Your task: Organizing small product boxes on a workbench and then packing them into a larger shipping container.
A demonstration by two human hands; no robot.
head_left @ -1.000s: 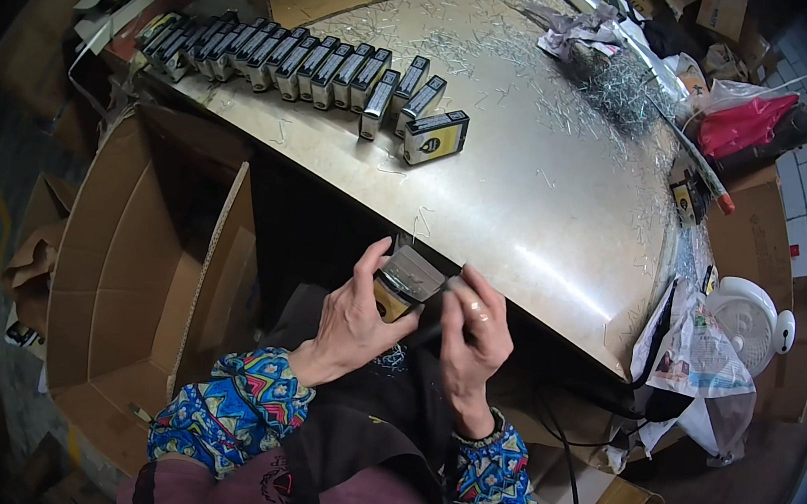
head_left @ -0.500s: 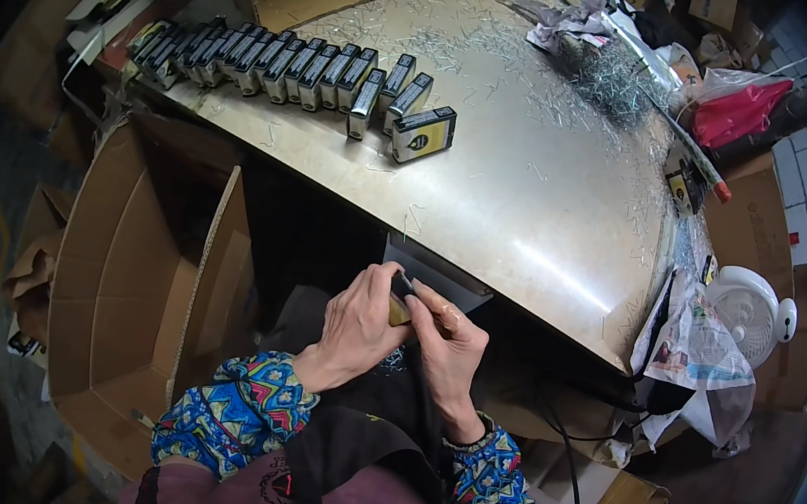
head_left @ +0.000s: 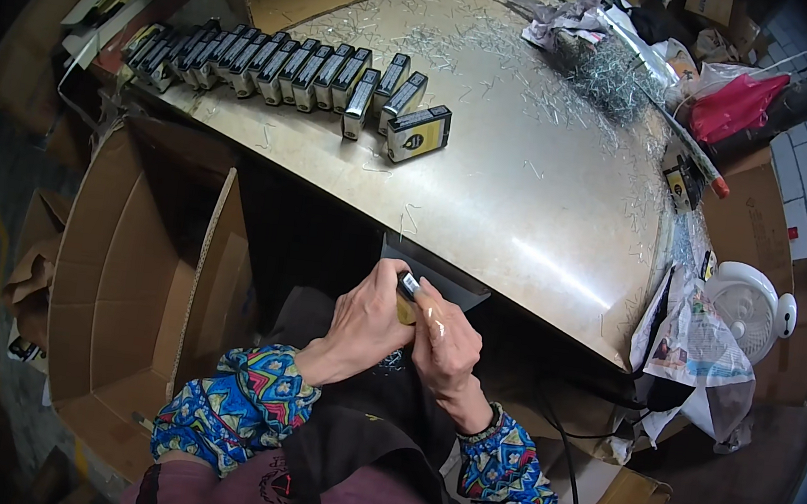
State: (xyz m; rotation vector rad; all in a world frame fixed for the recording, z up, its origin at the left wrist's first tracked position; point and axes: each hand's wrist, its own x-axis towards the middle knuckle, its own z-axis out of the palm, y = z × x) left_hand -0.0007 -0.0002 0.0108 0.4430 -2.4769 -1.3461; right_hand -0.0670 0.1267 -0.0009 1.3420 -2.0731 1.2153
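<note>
A glossy, pale surface [head_left: 529, 217] fills the background. Left to right: an open corrugated carton [head_left: 124, 268]; a row of flat upright boxes [head_left: 294, 74]; the left hand [head_left: 363, 316], fingers curled around a small black-and-yellow box [head_left: 408, 291] before the surface's edge; the right hand [head_left: 446, 343], fingers gripping its right side; tangled thin wire [head_left: 605, 83]; a round white fan [head_left: 744, 309].

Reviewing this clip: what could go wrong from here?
1. The small box is in the left hand, with the right hand against it, off the table; it might drop if the grip slips.
2. Thin wire-like bits are strewn over the table, with some near its front edge; they could prick fingers or fall off.
3. The row of boxes stands closely packed; a bump might topple several.
</note>
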